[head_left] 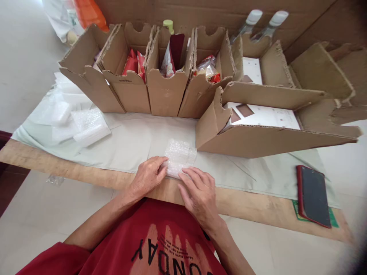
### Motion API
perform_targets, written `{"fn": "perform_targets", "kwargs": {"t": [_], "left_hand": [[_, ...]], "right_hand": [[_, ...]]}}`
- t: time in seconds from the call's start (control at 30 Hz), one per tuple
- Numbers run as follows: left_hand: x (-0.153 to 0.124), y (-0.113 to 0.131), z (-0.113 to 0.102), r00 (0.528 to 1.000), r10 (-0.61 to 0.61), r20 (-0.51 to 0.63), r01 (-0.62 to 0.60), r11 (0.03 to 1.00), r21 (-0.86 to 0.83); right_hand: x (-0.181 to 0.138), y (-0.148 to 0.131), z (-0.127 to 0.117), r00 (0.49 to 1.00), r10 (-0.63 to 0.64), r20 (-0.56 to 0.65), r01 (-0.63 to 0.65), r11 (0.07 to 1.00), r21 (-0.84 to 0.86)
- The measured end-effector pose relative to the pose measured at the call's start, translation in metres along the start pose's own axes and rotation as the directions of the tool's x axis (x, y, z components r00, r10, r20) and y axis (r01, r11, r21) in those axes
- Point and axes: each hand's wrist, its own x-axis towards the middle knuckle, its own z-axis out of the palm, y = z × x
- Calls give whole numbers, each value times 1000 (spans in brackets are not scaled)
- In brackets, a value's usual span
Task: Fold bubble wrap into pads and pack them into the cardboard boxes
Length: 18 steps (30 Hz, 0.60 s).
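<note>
A small piece of bubble wrap (182, 152) lies at the table's front edge, its near side looking folded or rolled into a thicker strip. My left hand (149, 175) pinches its near left corner between curled fingers and thumb. On the near right side rest the fingertips of my right hand (200, 189); its fingers are stretched out and the thumb stands apart, off the wrap. Whether anything is inside the wrap cannot be made out. Several more bubble wrap pieces (91, 126) are heaped at the left of the cloth.
Cardboard bins (169, 93) stand in a row behind, holding red packets (132, 63) and shiny wrapped items (209, 70). A longer cardboard box (258, 142) with white boxes (266, 114) sits right of the wrap. A phone (314, 195) lies at the right edge; capped bottles (254, 17) stand behind.
</note>
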Motion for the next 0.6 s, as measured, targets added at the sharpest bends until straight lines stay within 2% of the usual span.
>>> {"fn": "perform_targets", "kwargs": {"t": [0.07, 0.13, 0.27, 0.37, 0.43, 0.53, 0.6], "left_hand": [[-1, -1, -1, 998, 44, -47, -42, 998, 43], [-5, -1, -6, 989, 127, -71, -123, 991, 55], [-15, 0, -18, 955, 296, 2, -296, 954, -41], [-13, -1, -14, 963, 270, 5, -268, 957, -107], [-6, -1, -7, 978, 208, -22, -209, 975, -76], [8, -1, 3, 987, 154, -45, -152, 987, 52], [14, -1, 7, 990, 133, -44, -128, 985, 113]], "right_hand": [[2, 3, 7, 997, -27, 74, 28, 1000, -6], [4, 7, 12, 997, -18, 77, 17, 1000, 12], [5, 12, 8, 992, 78, 99, -94, 982, 166], [5, 13, 2, 977, 157, 147, -188, 956, 225], [6, 12, 0, 977, 191, 91, -202, 968, 146], [6, 9, -1, 986, 164, -30, -164, 986, -17], [7, 7, 1, 995, 103, 8, -102, 992, -69]]}}
